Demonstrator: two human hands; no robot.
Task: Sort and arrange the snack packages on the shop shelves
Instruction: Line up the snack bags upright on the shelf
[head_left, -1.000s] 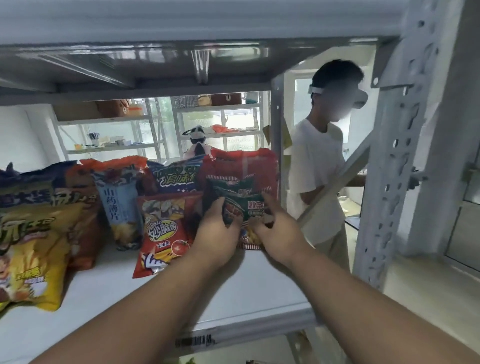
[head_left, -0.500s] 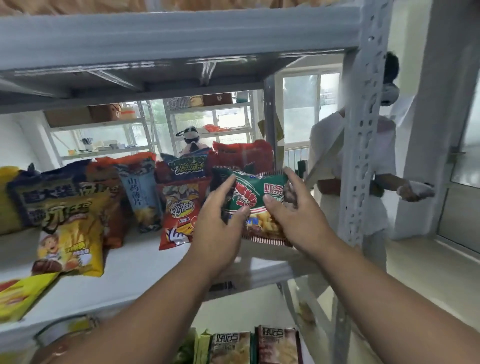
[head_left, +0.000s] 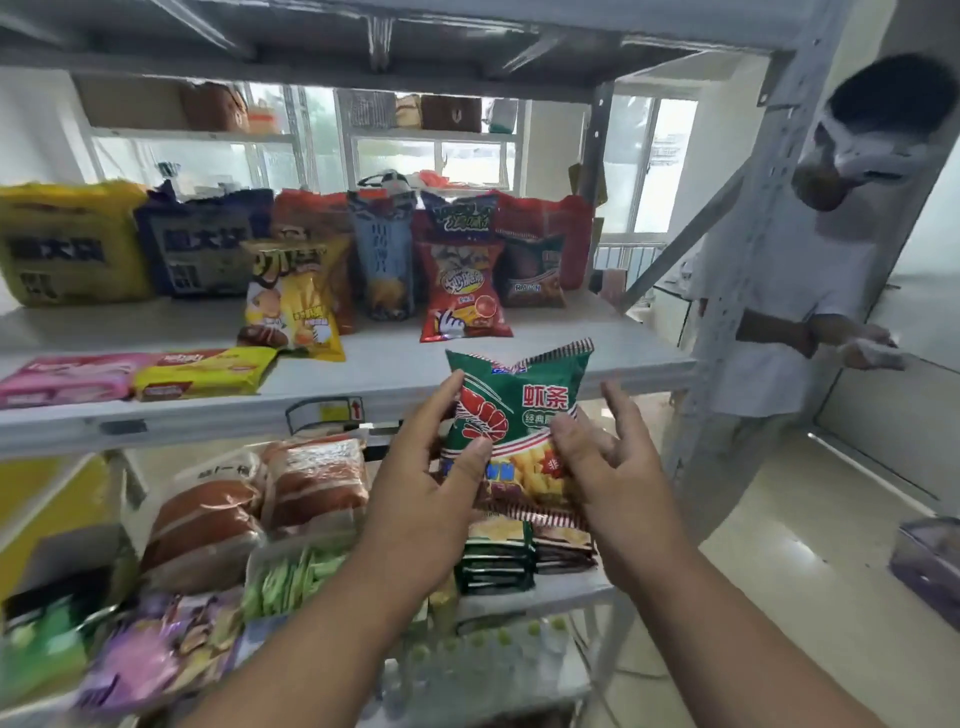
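My left grip (head_left: 426, 499) pinches the green shrimp-stick bag (head_left: 514, 431) by its left edge, thumb on the front and fingers curled behind. My right grip (head_left: 613, 467) holds the bag's lower right side, thumb pressed on the front; the other fingers spread out, and I cannot tell how many touch the back. The bag is in the air, upright and tilted a little, in front of the middle shelf (head_left: 519, 374) edge and off it.

On that shelf, behind the bag, a red chip bag (head_left: 462, 291) leans upright. To its right stands a dark ramen pack (head_left: 535, 270), to its left a blue bag (head_left: 384, 260), then a yellow chip bag (head_left: 296, 301). Further left sit a navy pack (head_left: 208, 249) and a big yellow pack (head_left: 67, 244). Near the front edge on the left lie a flat yellow packet (head_left: 202, 374) and a pink packet (head_left: 62, 379), side by side.

On the lower shelf (head_left: 561, 582), below my hands, a stack of small dark packs (head_left: 498, 561) lies flat. To the left are two brown bread bags (head_left: 260, 499), a clear bag of green sweets (head_left: 291, 577) and a purple bag (head_left: 156, 654), which is blurred.

At the right, beyond the shelf post (head_left: 748, 270), stands a person in a white shirt (head_left: 779, 291).
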